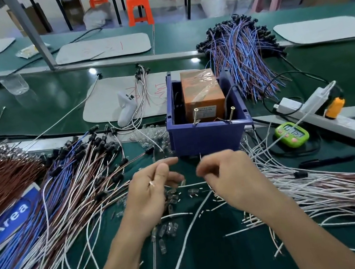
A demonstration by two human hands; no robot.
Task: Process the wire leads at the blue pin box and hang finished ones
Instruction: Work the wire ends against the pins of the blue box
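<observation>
The blue pin box (208,137) stands in the middle of the green bench, with two upright screws at its front rim and an orange block inside. Just in front of it, my left hand (151,188) has its fingers curled and pinches a short white wire lead end. My right hand (228,174) sits beside it, fingers curled round a thin white lead that runs down toward me. Small clear sleeves (171,197) lie on the mat between and under my hands.
Blue, brown and white leads (63,194) are heaped at the left and white-brown leads (335,187) at the right. A bundle of blue-red leads (245,56) lies behind the box. A green timer (292,134), a power strip (309,108) and a white tool (126,110) lie nearby.
</observation>
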